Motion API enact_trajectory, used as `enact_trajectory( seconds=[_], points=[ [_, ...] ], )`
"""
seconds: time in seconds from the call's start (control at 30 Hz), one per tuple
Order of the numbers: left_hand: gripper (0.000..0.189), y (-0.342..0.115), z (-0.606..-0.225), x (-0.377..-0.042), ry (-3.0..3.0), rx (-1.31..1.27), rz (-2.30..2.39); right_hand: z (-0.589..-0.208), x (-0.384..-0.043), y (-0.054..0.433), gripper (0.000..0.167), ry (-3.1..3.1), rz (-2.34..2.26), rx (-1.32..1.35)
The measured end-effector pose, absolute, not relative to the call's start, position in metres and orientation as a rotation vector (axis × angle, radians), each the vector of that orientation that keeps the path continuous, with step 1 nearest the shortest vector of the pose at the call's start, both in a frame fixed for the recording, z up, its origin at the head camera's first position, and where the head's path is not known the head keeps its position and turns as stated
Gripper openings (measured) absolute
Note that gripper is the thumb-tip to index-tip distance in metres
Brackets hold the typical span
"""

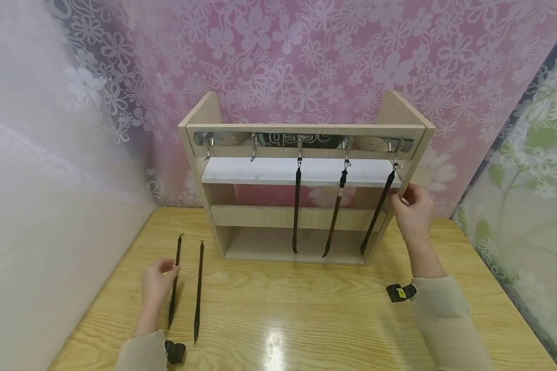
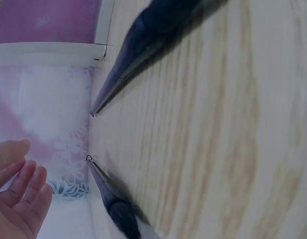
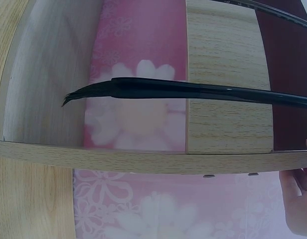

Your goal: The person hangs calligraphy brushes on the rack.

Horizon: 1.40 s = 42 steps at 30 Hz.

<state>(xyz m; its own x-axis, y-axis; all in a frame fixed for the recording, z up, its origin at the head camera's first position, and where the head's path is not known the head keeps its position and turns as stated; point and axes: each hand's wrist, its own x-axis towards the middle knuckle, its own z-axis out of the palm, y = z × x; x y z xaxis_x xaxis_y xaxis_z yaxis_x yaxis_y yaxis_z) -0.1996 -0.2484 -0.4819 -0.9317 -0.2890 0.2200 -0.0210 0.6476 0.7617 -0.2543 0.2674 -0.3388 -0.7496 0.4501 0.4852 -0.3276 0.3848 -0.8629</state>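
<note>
Two dark calligraphy brushes, a left one (image 1: 172, 309) and a right one (image 1: 198, 288), lie side by side on the table. My left hand (image 1: 157, 282) is over the left brush, overlapping it in the head view. In the left wrist view, the fingers (image 2: 25, 186) are loosely bent with nothing between them, apart from both brushes. At the shelf's right side panel (image 3: 143, 160), my right hand (image 1: 416, 214) holds the edge between thumb and fingers. Just beside that hand hangs a brush (image 1: 378, 214), tip down; its bristles show in the right wrist view.
A light wooden shelf unit (image 1: 269, 216) stands at the back of the table (image 1: 278, 304). Its metal strip carries several hooks; a middle brush (image 1: 296, 206) and another brush (image 1: 336, 208) hang there, while the two left hooks hold nothing. Walls close in left and behind.
</note>
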Motion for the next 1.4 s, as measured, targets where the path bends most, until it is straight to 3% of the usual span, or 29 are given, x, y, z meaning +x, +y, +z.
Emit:
enact_trajectory(
  seconds=[1.4],
  points=[
    [0.037,-0.2582,-0.4888,-0.206,-2.918,0.338,-0.987,-0.3384,-0.2525,0.2666,0.024,-1.955,1.408,-0.115]
  ],
)
